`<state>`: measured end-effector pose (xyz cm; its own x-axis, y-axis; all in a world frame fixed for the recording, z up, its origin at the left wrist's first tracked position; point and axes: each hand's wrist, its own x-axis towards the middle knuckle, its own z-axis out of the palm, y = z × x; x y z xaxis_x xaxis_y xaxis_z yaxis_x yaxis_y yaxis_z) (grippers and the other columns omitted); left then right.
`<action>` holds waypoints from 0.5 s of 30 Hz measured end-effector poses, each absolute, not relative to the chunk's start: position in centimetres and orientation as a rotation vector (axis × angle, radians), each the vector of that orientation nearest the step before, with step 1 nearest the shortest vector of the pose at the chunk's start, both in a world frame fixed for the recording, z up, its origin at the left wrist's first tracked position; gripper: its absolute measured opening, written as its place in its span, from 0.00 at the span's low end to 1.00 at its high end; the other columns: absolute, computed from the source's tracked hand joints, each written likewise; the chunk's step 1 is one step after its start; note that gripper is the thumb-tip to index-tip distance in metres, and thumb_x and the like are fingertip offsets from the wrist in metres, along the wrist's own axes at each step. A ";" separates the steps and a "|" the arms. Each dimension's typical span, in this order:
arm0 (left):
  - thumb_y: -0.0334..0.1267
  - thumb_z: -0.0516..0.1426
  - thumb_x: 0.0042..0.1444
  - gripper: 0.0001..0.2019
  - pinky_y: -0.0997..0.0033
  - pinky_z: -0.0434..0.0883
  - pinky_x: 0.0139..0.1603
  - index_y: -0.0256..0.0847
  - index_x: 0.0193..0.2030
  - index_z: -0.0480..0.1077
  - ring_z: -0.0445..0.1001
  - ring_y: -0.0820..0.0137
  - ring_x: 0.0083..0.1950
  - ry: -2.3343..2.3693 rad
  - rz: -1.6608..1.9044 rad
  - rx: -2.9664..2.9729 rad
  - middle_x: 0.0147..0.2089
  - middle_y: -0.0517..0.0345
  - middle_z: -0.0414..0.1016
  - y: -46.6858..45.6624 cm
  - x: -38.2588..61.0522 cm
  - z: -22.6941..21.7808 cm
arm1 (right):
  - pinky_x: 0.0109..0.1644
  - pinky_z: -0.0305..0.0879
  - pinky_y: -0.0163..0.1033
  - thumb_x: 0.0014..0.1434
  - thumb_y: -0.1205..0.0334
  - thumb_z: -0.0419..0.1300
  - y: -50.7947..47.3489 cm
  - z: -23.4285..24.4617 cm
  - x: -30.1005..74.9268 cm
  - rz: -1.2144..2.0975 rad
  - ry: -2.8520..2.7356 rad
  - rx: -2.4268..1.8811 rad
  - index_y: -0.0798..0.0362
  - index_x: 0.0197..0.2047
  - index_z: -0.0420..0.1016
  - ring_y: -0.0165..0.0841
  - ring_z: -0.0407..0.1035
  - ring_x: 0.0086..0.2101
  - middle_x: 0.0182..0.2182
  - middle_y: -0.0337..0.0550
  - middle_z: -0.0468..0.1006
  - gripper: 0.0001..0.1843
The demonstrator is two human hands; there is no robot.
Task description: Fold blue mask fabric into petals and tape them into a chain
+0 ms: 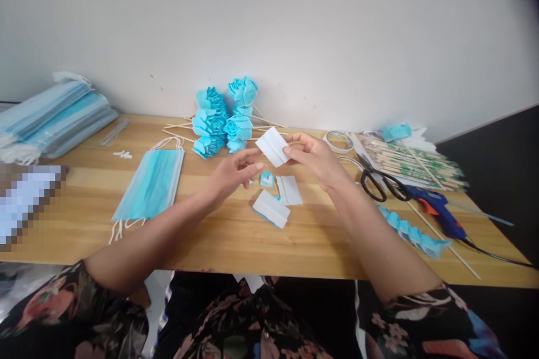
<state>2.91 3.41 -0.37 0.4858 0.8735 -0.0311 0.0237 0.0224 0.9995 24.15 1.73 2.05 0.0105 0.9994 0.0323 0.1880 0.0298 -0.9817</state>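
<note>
My right hand (314, 158) pinches a white pleated piece of mask fabric (273, 146) above the wooden table (219, 241). My left hand (234, 173) hovers just left of it, fingers loosely curled, holding nothing I can see. Below the hands lie two more cut mask pieces (272, 207) (289, 189) and a small blue rolled bit (266, 179). A whole blue face mask (152, 184) lies flat to the left. Several blue fabric roses on sticks (223, 120) rest against the wall behind the hands.
A stack of face masks (53, 118) sits far left. To the right are a tape roll (338, 141), black scissors (381, 182), a bundle of wooden skewers (410, 164), a blue glue gun (438, 210) with cord, and a pleated blue strip on a stick (412, 234).
</note>
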 end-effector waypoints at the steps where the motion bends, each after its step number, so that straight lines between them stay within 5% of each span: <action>1: 0.41 0.63 0.54 0.19 0.74 0.66 0.28 0.38 0.52 0.72 0.69 0.74 0.31 0.827 0.786 1.348 0.35 0.56 0.74 3.5 3.4 -0.1 | 0.41 0.72 0.41 0.51 0.55 0.66 1.7 2.4 23.9 1.090 -1.389 -1.323 0.52 0.44 0.75 0.33 0.75 0.33 0.29 0.38 0.81 0.18; 6: 0.37 0.62 0.54 0.08 0.74 0.65 0.27 0.36 0.31 0.69 0.68 0.76 0.26 0.861 0.849 1.165 0.27 0.58 0.71 4.1 5.0 0.1 | 0.40 0.72 0.41 0.54 0.54 0.64 1.5 2.2 23.6 1.025 -1.443 -1.325 0.52 0.46 0.75 0.32 0.74 0.31 0.27 0.37 0.81 0.18; 15: 0.40 0.60 0.55 0.09 0.74 0.65 0.26 0.35 0.33 0.69 0.68 0.75 0.22 0.907 0.923 1.356 0.25 0.58 0.75 4.5 3.3 -0.5 | 0.44 0.68 0.42 0.60 0.60 0.57 0.7 -1.8 26.8 0.723 -1.688 -1.702 0.52 0.49 0.76 0.37 0.77 0.41 0.41 0.46 0.84 0.14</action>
<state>3.29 4.49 -0.48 0.3811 0.9245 0.0010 -0.0155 0.0054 0.9999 26.76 0.75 -1.76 0.0298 0.9984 0.0472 0.6547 0.0162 -0.7557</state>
